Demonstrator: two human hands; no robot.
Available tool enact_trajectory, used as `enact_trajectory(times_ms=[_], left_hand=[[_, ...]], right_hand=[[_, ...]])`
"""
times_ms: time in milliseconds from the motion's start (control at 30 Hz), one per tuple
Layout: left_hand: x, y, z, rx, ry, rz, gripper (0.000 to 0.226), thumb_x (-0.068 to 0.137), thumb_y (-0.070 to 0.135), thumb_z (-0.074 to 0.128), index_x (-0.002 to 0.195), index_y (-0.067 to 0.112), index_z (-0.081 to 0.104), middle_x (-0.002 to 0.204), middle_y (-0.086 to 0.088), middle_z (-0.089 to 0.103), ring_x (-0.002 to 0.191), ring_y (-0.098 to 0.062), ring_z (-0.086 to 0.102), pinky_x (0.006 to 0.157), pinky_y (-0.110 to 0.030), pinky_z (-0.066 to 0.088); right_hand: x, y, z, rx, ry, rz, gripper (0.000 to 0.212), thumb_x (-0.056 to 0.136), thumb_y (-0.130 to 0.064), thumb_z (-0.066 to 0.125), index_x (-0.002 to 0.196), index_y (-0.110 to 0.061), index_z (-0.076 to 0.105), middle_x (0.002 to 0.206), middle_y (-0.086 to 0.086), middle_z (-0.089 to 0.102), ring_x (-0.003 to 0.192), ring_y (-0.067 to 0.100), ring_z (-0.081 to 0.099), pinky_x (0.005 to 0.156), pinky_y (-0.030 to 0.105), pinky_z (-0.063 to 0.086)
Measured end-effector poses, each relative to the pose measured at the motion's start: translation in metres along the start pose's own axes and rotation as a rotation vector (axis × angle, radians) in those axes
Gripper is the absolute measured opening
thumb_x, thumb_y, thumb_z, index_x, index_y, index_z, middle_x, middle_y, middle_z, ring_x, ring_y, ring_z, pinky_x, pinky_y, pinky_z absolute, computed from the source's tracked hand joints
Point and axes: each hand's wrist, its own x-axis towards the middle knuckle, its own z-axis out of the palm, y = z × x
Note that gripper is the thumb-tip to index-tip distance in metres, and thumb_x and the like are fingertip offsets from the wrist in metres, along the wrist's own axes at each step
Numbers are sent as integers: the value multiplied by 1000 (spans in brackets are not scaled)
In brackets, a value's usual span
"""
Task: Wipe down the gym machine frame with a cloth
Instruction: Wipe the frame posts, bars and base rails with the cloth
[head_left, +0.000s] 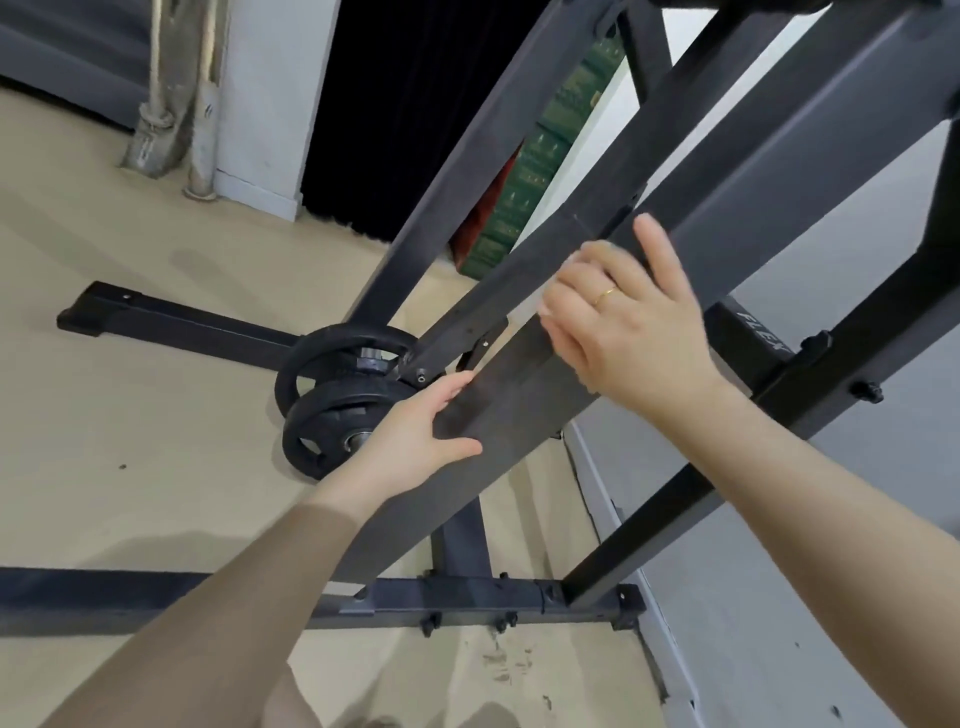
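The dark grey steel gym machine frame (524, 395) slants from 7 o'clock up to 1 o'clock. The left hand (415, 431) grasps its sloping beam's lower edge, while the right hand (623, 322), at 2 o'clock from the left hand, curls over the upper edge. Whether a cloth lies beneath it I cannot tell; black round weight plates (332, 400) sit at 9 o'clock.

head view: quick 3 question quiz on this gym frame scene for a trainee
1. True or false: the left hand and the right hand both touch the slanted beam.
2. What sits by the beam's lower end? A. weight plates B. a kettlebell C. a bucket
3. Fill in: the ring is on the ___ hand.

Key: 1 true; 2 A; 3 right.
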Motion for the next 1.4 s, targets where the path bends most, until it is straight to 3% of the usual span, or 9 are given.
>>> enact_trajectory(times_ms=[67, 200, 267, 400, 633, 900, 1100, 1267, 1400], left_hand=[[-1, -2, -1, 14, 4, -15, 74, 81, 20, 72, 143, 36, 33, 142, 11, 41, 133, -7, 36, 105, -22, 29], [-1, -3, 0, 40, -1, -7, 75, 82, 20, 71, 143, 39, 32, 137, 21, 40, 132, -4, 36, 105, -19, 28], [0, -5, -1, 23, -1, -2, 75, 81, 20, 72, 142, 42, 32, 133, 26, 38, 130, 0, 36, 105, -18, 28], [-2, -5, 0, 9, -13, -20, 75, 83, 21, 70, 141, 46, 30, 132, 29, 35, 126, 8, 32, 106, -17, 26], [-3, 1, 2, 18, 3, -74, 76, 84, 20, 69, 143, 43, 28, 135, 29, 33, 127, 10, 29, 107, -17, 24], [-5, 11, 6, 13, 55, -148, 75, 84, 13, 70, 145, 33, 31, 133, 26, 35, 125, 7, 34, 103, -15, 27], [-6, 15, 10, 23, 69, -169, 76, 83, 9, 69, 146, 27, 31, 147, 12, 39, 134, -1, 35, 112, -25, 29], [-6, 17, 12, -30, 110, -224, 74, 83, 5, 67, 144, 29, 34, 145, 14, 39, 134, 0, 34, 109, -23, 29], [-6, 21, 10, -18, 77, -218, 73, 83, 4, 67, 144, 27, 34, 143, 14, 43, 131, 3, 37, 105, -21, 36]], right_hand=[[-15, 9, 6, -42, 129, 168, 18, 97, -18, 55, 111, -13, 66, 121, 6, 63, 124, 25, 54, 115, 41, 20], [-85, -65, 24, 214, -10, 323, 91, 83, 1, 67, 153, -11, 11, 162, 3, 1, 148, 25, 2, 121, 40, 9], [-104, -86, 28, 252, -50, 262, 93, 84, -1, 63, 154, -12, 3, 161, 2, -8, 148, 25, -1, 121, 40, 7], [-102, -53, 20, 55, -48, 170, 84, 85, -1, 54, 154, -14, 7, 162, 0, -5, 149, 23, -1, 120, 41, 1], [-62, -58, 15, 164, 79, 563, 60, 98, -15, 53, 149, -9, 23, 160, 3, 12, 148, 17, -2, 119, 40, 0], [-48, -23, 14, 184, 273, 444, 45, 93, 6, 49, 135, -11, 46, 142, 2, 42, 139, 28, 29, 119, 39, 10], [-81, -66, 13, 375, 98, 95, 46, 95, 2, 37, 136, -11, 53, 144, 2, 47, 136, 18, 38, 111, 34, 28], [-36, -12, 25, 266, 392, 362, 29, 101, -6, 44, 129, -10, 53, 134, 2, 58, 131, 21, 43, 113, 33, 21], [-60, -59, 31, 437, 247, 250, 43, 92, 3, 46, 134, -5, 51, 141, 9, 51, 143, 23, 26, 115, 36, 19]])
